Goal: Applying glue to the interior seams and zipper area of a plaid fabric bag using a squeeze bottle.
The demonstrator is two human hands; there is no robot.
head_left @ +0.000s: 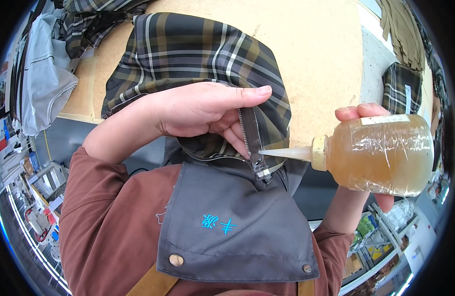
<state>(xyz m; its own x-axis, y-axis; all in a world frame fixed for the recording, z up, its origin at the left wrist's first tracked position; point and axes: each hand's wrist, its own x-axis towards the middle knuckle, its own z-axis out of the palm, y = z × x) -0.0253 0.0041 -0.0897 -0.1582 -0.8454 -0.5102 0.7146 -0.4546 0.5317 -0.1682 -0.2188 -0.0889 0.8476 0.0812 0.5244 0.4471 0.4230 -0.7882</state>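
A dark plaid garment [202, 44] with olive, grey and white lines lies over the table edge nearest me. Along its opening runs a metal-toothed zipper [248, 130] on dark tape. My left hand [212, 108] holds the garment by this zipper, fingers curled behind the tape and thumb stretched out above it. In my right hand [361, 111] is a tilted squeeze bottle [385, 155] of amber liquid, wrapped in clear film. Its long pale nozzle [286, 153] points left, the tip at the zipper tape near its lower end. Most of the right hand is hidden behind the bottle.
The pale wooden table [316, 54] stretches away in front. More plaid cloth [84, 34] and light grey garments [47, 74] lie at the left. On the right are a folded plaid piece [402, 89] and brown cloth [402, 32]. Shelving [380, 241] stands at lower right.
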